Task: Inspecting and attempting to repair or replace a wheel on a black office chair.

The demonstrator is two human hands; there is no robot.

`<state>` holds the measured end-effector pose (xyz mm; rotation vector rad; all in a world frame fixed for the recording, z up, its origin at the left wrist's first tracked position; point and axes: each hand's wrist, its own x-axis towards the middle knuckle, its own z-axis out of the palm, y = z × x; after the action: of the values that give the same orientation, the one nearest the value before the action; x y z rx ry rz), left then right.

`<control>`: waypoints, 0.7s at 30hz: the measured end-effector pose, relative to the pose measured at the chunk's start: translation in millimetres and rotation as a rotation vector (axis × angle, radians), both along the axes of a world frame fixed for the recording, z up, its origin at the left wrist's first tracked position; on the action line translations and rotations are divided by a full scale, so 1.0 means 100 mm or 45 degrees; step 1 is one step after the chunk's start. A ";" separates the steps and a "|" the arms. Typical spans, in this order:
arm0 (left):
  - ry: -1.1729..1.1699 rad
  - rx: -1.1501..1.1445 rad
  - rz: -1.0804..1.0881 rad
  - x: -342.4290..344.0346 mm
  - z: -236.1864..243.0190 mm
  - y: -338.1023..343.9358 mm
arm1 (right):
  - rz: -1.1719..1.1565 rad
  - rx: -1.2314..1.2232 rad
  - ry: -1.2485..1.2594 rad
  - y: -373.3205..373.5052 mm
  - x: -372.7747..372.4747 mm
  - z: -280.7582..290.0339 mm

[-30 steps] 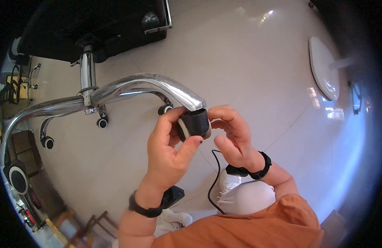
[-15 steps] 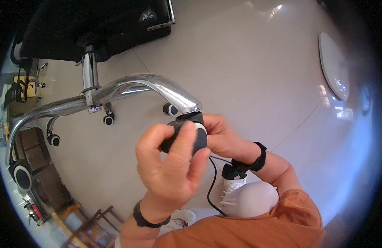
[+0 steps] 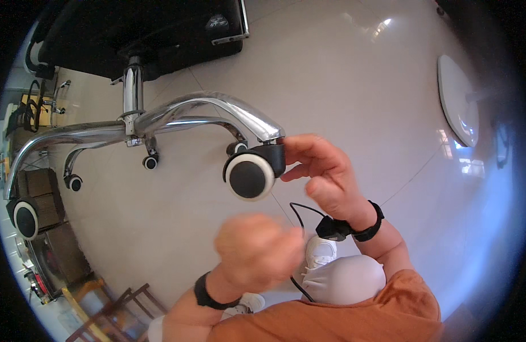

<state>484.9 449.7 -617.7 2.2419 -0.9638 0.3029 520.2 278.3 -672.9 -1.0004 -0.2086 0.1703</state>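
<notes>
One swivel caster (image 3: 248,175) sits directly beneath the tip of a chrome chair-base leg (image 3: 234,109), its pale-rimmed wheel face toward the viewer. Right hand (image 3: 331,174): fingers curl against the right side of the black caster housing (image 3: 279,157); the thumb stands apart, pinching nothing. Left hand (image 3: 257,248): blurred, below the caster and apart from it; whether its fingers press together cannot be told. Sound handling, by judgement, calls for support on the housing, force aligned with the leg's end, and fingertips clear of the narrow joint.
</notes>
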 end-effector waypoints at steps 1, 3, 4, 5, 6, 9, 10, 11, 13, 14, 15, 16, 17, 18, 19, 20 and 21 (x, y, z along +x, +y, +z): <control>-0.016 -0.027 0.093 0.02 -0.01 0.07 | -0.017 -0.064 -0.017 0.06 -0.01 -0.02; -0.071 -0.113 0.358 0.17 -0.07 0.08 | 0.175 -0.159 0.042 0.08 -0.01 -0.01; 0.104 -0.377 0.462 0.26 -0.13 0.04 | 0.224 -0.125 0.043 0.12 -0.02 -0.02; 0.286 -0.644 0.560 0.31 -0.17 0.00 | 0.238 -0.072 0.143 0.15 -0.03 0.00; 0.286 -0.647 0.560 0.29 -0.18 -0.02 | 0.250 -0.019 0.242 0.17 -0.03 0.02; 0.564 -0.546 0.392 0.26 -0.16 -0.11 | 0.327 0.116 0.214 0.08 -0.03 -0.08; 0.565 -0.553 0.386 0.28 -0.14 -0.15 | 0.351 0.160 0.206 0.03 -0.04 -0.07; 0.346 -0.395 0.410 0.30 -0.12 -0.16 | 0.207 -0.098 0.203 -0.02 -0.03 -0.01; -0.010 -0.088 0.406 0.28 -0.07 -0.17 | -0.134 -0.401 0.120 -0.08 -0.02 0.14; -0.002 -0.089 0.409 0.28 -0.10 -0.17 | -0.313 -0.229 0.133 -0.07 -0.03 0.19; -0.176 0.082 0.406 0.29 -0.13 -0.16 | -0.314 -0.263 0.012 -0.08 -0.02 0.22; -0.349 0.255 0.401 0.29 -0.15 -0.15 | -0.312 -0.294 -0.110 -0.08 0.00 0.23; -0.336 0.188 0.376 0.27 -0.16 -0.18 | -0.260 -0.520 -0.210 -0.10 0.02 0.25; -0.335 0.178 0.370 0.26 -0.18 -0.17 | -0.204 -0.745 -0.308 -0.10 0.03 0.27; -0.334 0.086 0.303 0.24 -0.21 -0.15 | -0.202 -0.636 -0.295 -0.05 0.03 0.15; -0.338 0.004 0.245 0.22 -0.21 -0.10 | -0.199 -0.635 -0.300 0.01 0.02 0.12; -0.341 0.005 0.248 0.21 -0.19 -0.03 | -0.164 -0.442 -0.131 0.06 -0.01 0.11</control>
<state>505.6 446.5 -636.7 2.3426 -0.8790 0.7038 519.6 284.2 -662.2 -1.3659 -0.2121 0.0370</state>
